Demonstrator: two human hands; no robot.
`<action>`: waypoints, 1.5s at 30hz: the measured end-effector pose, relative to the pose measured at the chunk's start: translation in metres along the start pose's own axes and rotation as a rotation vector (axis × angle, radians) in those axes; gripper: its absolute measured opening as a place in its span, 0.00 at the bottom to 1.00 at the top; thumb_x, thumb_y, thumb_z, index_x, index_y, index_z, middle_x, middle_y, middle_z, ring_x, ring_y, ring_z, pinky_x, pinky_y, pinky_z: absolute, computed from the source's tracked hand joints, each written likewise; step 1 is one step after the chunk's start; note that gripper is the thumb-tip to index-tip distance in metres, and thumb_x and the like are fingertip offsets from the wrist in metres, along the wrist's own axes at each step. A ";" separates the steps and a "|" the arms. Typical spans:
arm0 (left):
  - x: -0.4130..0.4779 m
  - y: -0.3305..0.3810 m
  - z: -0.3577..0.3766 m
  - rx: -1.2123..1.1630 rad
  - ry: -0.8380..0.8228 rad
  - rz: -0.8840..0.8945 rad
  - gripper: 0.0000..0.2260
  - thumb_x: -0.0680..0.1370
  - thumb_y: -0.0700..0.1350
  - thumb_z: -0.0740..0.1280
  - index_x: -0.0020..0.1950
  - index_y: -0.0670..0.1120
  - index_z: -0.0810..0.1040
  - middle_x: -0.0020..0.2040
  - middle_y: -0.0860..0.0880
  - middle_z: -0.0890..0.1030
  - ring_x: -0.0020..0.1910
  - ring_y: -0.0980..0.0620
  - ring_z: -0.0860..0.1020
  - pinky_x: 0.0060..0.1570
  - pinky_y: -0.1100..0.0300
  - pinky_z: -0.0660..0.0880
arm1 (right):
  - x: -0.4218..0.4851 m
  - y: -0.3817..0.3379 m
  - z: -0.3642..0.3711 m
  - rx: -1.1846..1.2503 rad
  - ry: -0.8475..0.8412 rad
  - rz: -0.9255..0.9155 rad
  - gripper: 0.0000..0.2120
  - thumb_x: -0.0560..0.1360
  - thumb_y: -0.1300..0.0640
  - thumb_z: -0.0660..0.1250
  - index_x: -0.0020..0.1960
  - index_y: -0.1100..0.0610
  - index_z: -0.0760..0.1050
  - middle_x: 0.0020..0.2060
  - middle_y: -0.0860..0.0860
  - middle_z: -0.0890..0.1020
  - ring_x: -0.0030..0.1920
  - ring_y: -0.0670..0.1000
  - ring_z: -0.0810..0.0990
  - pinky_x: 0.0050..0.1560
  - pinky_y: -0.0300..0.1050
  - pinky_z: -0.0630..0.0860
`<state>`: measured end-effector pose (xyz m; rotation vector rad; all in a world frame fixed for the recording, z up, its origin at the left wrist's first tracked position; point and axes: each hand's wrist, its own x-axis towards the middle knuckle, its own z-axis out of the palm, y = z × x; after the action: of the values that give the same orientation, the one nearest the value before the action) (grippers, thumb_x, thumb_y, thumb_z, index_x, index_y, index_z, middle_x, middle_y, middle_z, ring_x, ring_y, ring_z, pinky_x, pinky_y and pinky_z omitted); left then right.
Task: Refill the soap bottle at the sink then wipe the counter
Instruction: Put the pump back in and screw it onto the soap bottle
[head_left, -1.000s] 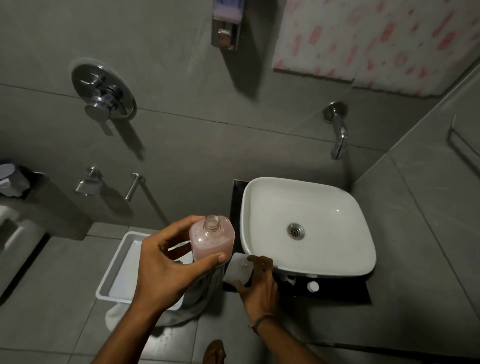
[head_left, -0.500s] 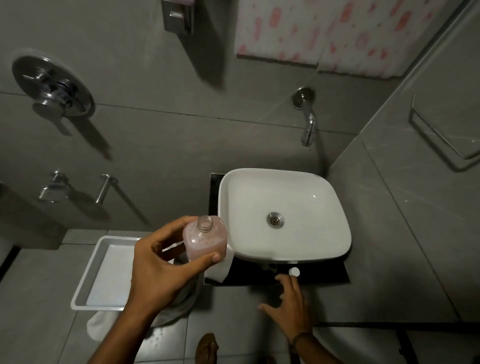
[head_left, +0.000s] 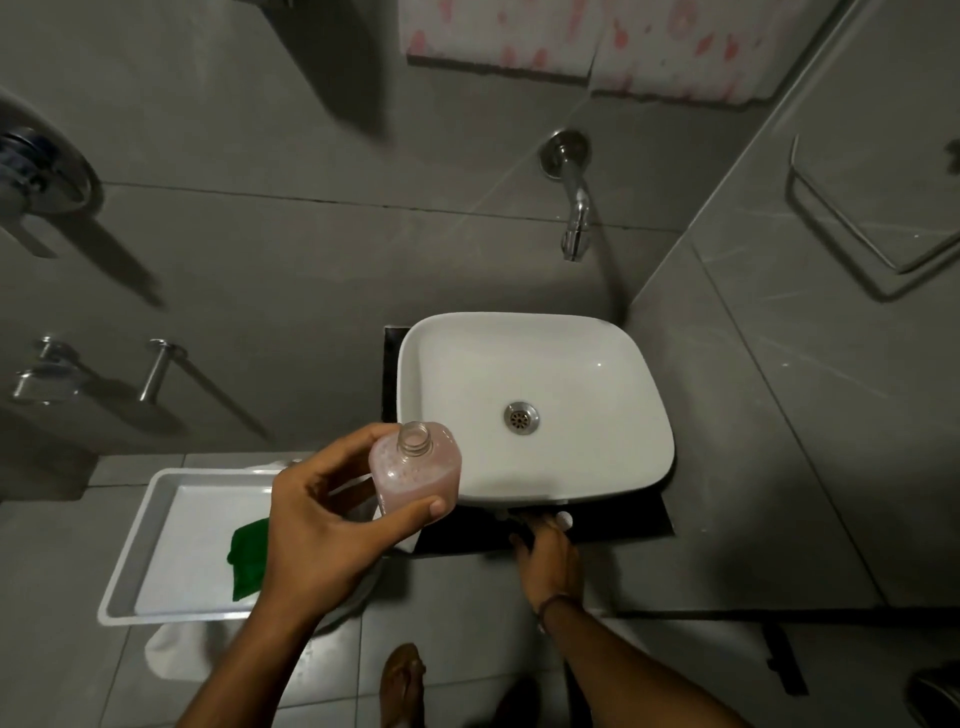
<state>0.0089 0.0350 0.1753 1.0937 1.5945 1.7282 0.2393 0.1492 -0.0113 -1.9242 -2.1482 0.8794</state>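
Note:
My left hand (head_left: 317, 525) holds an uncapped clear soap bottle (head_left: 415, 473) with pink foamy liquid, upright, just left of the white sink basin (head_left: 587, 374). My right hand (head_left: 550, 558) reaches to the black counter (head_left: 623, 519) under the basin's front edge, fingers beside a small white cap (head_left: 564, 518). I cannot tell whether the fingers are touching the cap. A green cloth (head_left: 248, 561) lies in the white tray (head_left: 135, 561) behind my left hand. The wall tap (head_left: 574, 208) hangs above the basin.
Grey tiled walls close in at the back and right, with a wire rack (head_left: 862, 218) on the right wall. Shower fittings (head_left: 36, 176) sit on the left wall. A white bag (head_left: 171, 649) hangs under the tray. A sandalled foot (head_left: 400, 680) is below.
My right hand left the white pouch at the counter's left end and moved right to the white cap. The view has shifted right, and the green cloth in the tray has come into sight.

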 end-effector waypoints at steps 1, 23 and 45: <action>0.000 -0.001 0.002 0.008 -0.003 -0.004 0.29 0.61 0.50 0.89 0.60 0.64 0.86 0.58 0.58 0.89 0.59 0.53 0.87 0.53 0.61 0.85 | -0.001 -0.003 0.007 -0.002 0.023 0.013 0.17 0.77 0.56 0.69 0.64 0.44 0.80 0.65 0.49 0.81 0.60 0.59 0.82 0.55 0.51 0.80; -0.004 -0.016 -0.002 0.031 -0.042 -0.040 0.28 0.64 0.47 0.87 0.62 0.56 0.85 0.59 0.59 0.88 0.59 0.56 0.87 0.54 0.65 0.84 | 0.001 0.012 0.035 0.003 0.091 0.214 0.11 0.73 0.47 0.75 0.54 0.47 0.85 0.53 0.55 0.84 0.54 0.63 0.82 0.43 0.46 0.75; -0.012 -0.027 0.013 0.083 -0.046 -0.116 0.31 0.63 0.56 0.88 0.65 0.58 0.85 0.61 0.57 0.88 0.62 0.50 0.86 0.61 0.45 0.84 | -0.102 -0.160 -0.325 0.402 0.117 -0.552 0.13 0.59 0.47 0.80 0.43 0.45 0.86 0.36 0.46 0.88 0.32 0.48 0.86 0.35 0.35 0.83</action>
<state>0.0224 0.0364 0.1462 1.0508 1.6802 1.5635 0.2685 0.1585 0.3637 -1.0886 -2.0659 0.9538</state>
